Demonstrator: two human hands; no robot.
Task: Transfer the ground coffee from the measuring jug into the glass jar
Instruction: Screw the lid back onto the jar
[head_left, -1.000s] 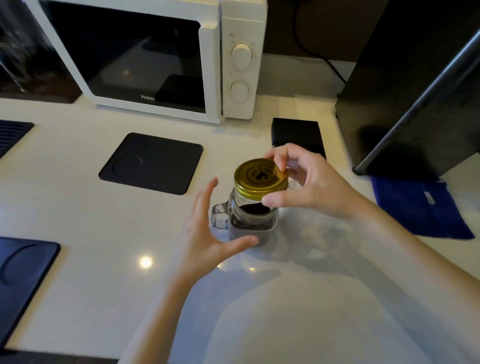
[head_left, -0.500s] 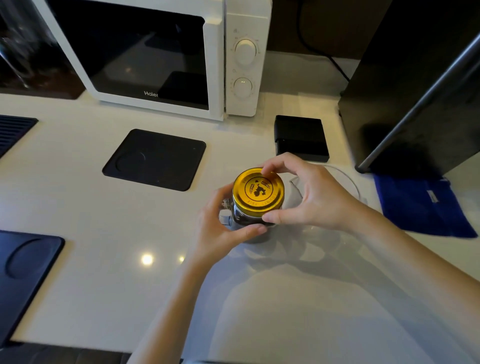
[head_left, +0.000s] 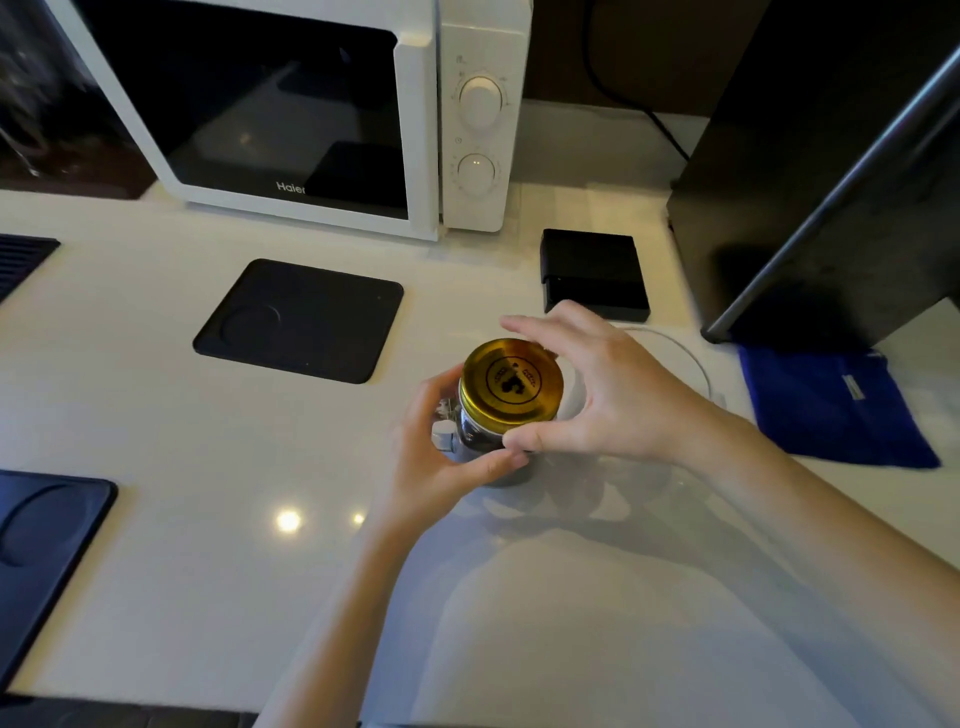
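Two hands on one glass jar (head_left: 483, 441), standing upright mid-tabletop (head_left: 156, 415), long axis vertical, gold lid (head_left: 511, 384) facing up. Left hand (head_left: 441, 467) wrapped round the body, fingers curled against glass. Right hand (head_left: 608, 395) nearer the lid, thumb and fingers pinching its rim from the right. Looks like screwing shut, coffee already inside.

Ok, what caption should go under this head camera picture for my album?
Two hands close the gold lid on a glass jar of coffee, near a white microwave.
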